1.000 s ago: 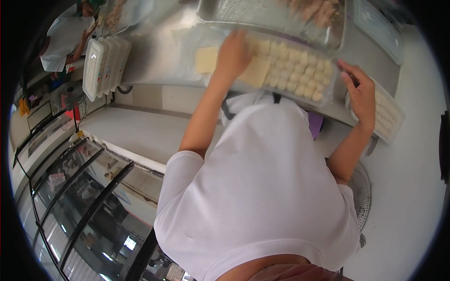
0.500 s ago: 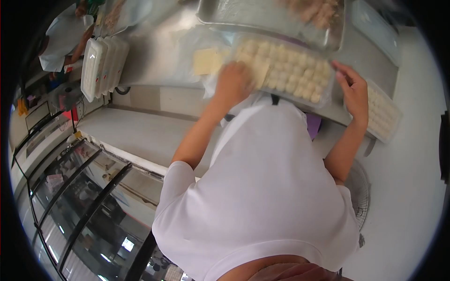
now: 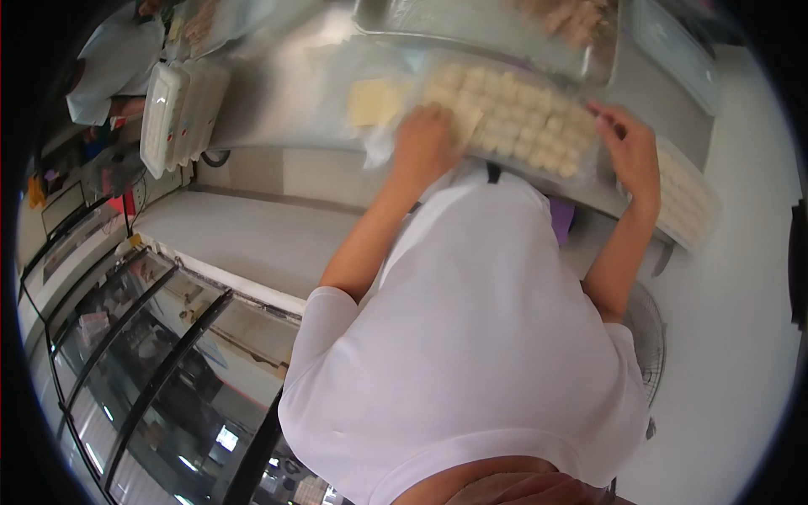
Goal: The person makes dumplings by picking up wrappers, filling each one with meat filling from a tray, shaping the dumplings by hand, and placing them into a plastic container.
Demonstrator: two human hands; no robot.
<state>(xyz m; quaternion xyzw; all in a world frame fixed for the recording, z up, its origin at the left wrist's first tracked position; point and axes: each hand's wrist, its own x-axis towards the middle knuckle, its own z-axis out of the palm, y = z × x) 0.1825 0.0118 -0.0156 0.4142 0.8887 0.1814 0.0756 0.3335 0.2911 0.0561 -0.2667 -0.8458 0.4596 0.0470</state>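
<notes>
A clear tray of pale round dumplings point(image 3: 534, 122) sits at the table's near edge in rows. My left hand point(image 3: 426, 141) is over the tray's left end, beside pale yellow wrapper sheets; its fingertips are blurred, so what it holds cannot be told. Another stack of yellow sheets point(image 3: 376, 102) lies on clear plastic just left of that hand. At the tray's right end is my right hand point(image 3: 627, 143), with thumb and forefinger close together near the corner; whether something is between them is too small to tell.
Beyond the dumplings stands a metal tray point(image 3: 471, 21) with pinkish filling. Stacked white trays point(image 3: 181, 118) are at the left, near another person point(image 3: 118, 63). A second filled tray point(image 3: 683, 198) lies at the right, below a clear lid point(image 3: 671, 55). A fan point(image 3: 646, 341) stands lower right.
My left hand has come down from the tray's far left corner to its near left side. My right hand has shifted slightly left. The other person's arm has lowered behind the stacked trays.
</notes>
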